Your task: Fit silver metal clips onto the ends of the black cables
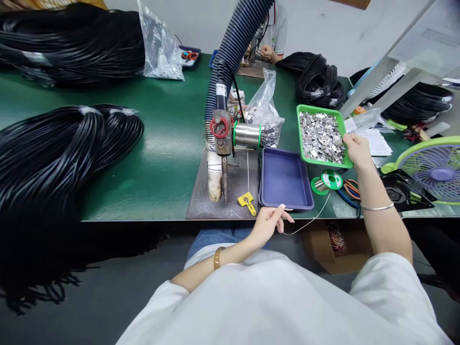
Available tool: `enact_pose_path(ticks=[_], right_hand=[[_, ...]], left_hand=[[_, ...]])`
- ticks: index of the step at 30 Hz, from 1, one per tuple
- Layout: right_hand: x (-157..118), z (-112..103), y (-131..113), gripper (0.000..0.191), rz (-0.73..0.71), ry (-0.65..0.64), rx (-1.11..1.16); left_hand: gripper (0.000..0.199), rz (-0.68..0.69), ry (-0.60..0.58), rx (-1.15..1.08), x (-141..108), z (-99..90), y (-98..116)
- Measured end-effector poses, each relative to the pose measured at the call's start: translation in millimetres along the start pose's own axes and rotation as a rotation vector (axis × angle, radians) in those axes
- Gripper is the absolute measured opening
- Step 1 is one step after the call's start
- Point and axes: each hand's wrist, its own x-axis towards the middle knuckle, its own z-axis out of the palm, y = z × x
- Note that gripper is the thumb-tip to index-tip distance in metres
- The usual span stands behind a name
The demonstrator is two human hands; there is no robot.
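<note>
My right hand (357,149) grips the right rim of a green tray (301,143) heaped with small metal connector pieces (321,136). At the table's front edge, my left hand (269,224) has its fingers bent together around the end of a thin solder wire (309,223). That wire curves back to a small solder spool (331,179) below the green tray. Just beyond my left fingertips lies a purple tray (285,177) with a bare bottom. Left of it, a soldering iron (224,179) points down in its stand, near a yellow tag-like piece (247,202) on the dark plate (201,201).
A ribbed exhaust hose (240,33) rises beside a larger solder spool (247,134). Bundles of black cable (72,143) cover the left side. A fan (438,167) stands at the right. Another person's hand (266,51) is across the table. A cardboard box (323,249) sits below.
</note>
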Motion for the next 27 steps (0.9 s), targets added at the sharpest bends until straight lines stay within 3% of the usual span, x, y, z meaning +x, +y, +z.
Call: enact_pose_path(ticks=[10, 19, 27], right_hand=[[-55, 5, -38, 0.041, -0.114, 0.036, -0.014], [-96, 11, -56, 0.036, -0.099, -0.085, -0.038], [-121, 9, -69, 0.043, -0.065, -0.275, -0.043]], left_hand=[[0.070, -0.288, -0.138, -0.120, 5, -12.8, -1], [0.056, -0.247, -0.197, -0.108, 1, -13.6, -5], [0.049, -0.258, -0.152, -0.148, -5, -11.7, -4]])
